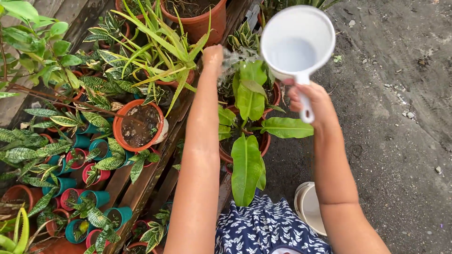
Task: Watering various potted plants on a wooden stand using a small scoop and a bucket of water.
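My right hand (308,101) grips the handle of a white plastic water dipper (296,44), held level with a little water inside, above potted plants. My left hand (213,55) is stretched out with its fingers closed and blurred, over a small variegated plant (244,40), with water spraying off it. Below both hands stands a broad-leaved green plant (249,96) in a terracotta pot (265,141).
A wooden rack (146,183) carries many potted plants: an orange pot of bare soil (139,124), several small teal and red pots (89,174), a large terracotta pot (197,21) at the back. A white bucket (308,207) sits on the dark ground (395,117) to the right.
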